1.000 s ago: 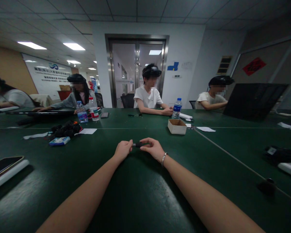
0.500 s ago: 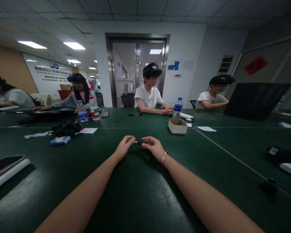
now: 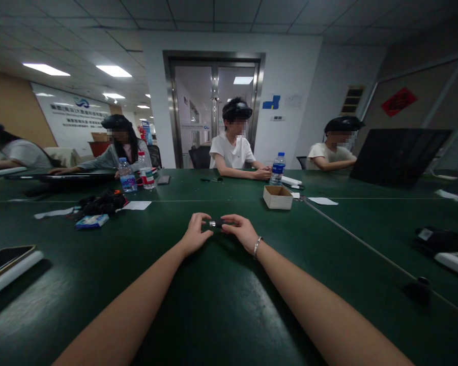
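Note:
Between thumb and fingers my right hand (image 3: pixel 241 230) pinches a small black stick-like object with a silver end (image 3: pixel 216 223), too small to name more exactly. Its silver end points left, towards my left hand (image 3: pixel 197 234). That hand is open, thumb and fingers parted around the space just left of the silver end, with nothing seen in its grasp. A bracelet circles my right wrist. Both hands are over the middle of the green table (image 3: pixel 213 295).
A small open box (image 3: pixel 277 198) stands beyond my right hand, with a blue-capped water bottle (image 3: pixel 278 169) behind it. Left are a tissue packet (image 3: pixel 92 221), a tangled black bundle (image 3: pixel 101 203), two bottles and a phone (image 3: pixel 7 262). Several people sit across the table.
My left thumb and fingers have parted and let go of the silver end. My right hand keeps its pinch on the black object. The view has shifted slightly.

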Tool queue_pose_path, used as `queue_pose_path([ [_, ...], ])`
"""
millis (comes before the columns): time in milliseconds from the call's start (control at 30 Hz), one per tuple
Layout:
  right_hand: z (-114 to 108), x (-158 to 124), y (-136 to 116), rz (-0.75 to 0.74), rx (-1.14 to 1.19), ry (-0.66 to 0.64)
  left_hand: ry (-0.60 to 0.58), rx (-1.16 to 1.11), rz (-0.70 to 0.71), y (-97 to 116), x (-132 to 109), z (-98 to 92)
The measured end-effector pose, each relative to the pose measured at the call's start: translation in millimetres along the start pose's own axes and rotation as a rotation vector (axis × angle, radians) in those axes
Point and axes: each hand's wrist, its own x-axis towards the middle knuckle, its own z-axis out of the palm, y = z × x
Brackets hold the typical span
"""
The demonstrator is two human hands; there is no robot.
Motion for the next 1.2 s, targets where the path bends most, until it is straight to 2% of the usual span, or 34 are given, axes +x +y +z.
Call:
queue_pose_path([
  [167, 0, 0, 0, -0.005, -0.007, 0.005, -0.025, 0.000, -0.023, 0, 0, 0.1],
  [300, -1, 0, -1, 0.000, -0.008, 0.017, 0.037, -0.039, -0.042, 3, -1, -0.8],
  [567, -2, 0, 0, 0.002, -0.027, 0.011, 0.033, -0.025, -0.054, 3, -2, -1.1],
  [667, -3, 0, 0, 0.005, -0.032, 0.010, -0.034, -0.002, -0.060, 5, -2, -1.8],
  [767, -3, 0, 0, -0.006, -0.027, 0.012, -0.136, -0.029, 0.003, 7, -2, -1.7],
  [900, -2, 1, 0, -0.002, -0.016, 0.014, -0.107, -0.164, -0.040, 9, -3, -0.5],
  [1000, 0, 0, -1, -0.008, -0.017, 0.011, -0.072, -0.153, -0.052, 9, -3, -0.4],
  [1200, 1, -1, -2, 0.000, -0.005, -0.044, -0.156, -0.096, -0.103, 11, -4, -1.7],
])
